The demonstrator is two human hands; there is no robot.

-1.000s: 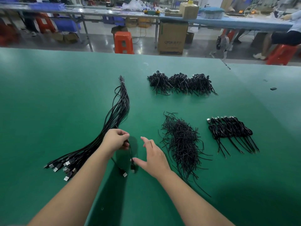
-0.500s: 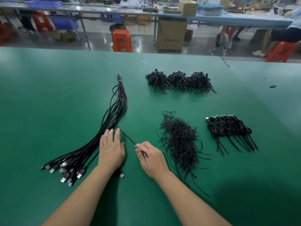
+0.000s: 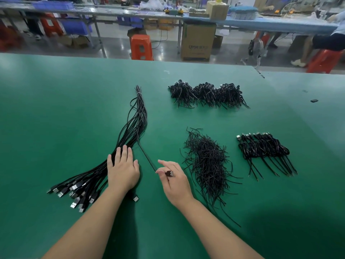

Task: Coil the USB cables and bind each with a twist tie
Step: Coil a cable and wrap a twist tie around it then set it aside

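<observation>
A long bundle of straight black USB cables (image 3: 134,120) lies on the green table (image 3: 56,113), tied at its far end, with plugs fanned out at the near left. My left hand (image 3: 122,170) lies flat on the bundle, fingers straight. My right hand (image 3: 173,179) pinches one single USB cable (image 3: 146,156) at its plug end; the cable runs taut from the bundle to my fingers. A loose heap of black twist ties (image 3: 207,161) lies just right of my right hand.
A row of coiled cables (image 3: 265,148) lies at the right. Three clumps of black ties or cables (image 3: 207,94) sit further back. One stray USB plug (image 3: 136,199) shows by my left wrist. A small dark object (image 3: 314,100) lies far right. Stools and benches stand beyond the table.
My left hand let go of the cable and flattened onto the bundle. My right hand took the single cable and drew it rightward, sliding to its plug end.
</observation>
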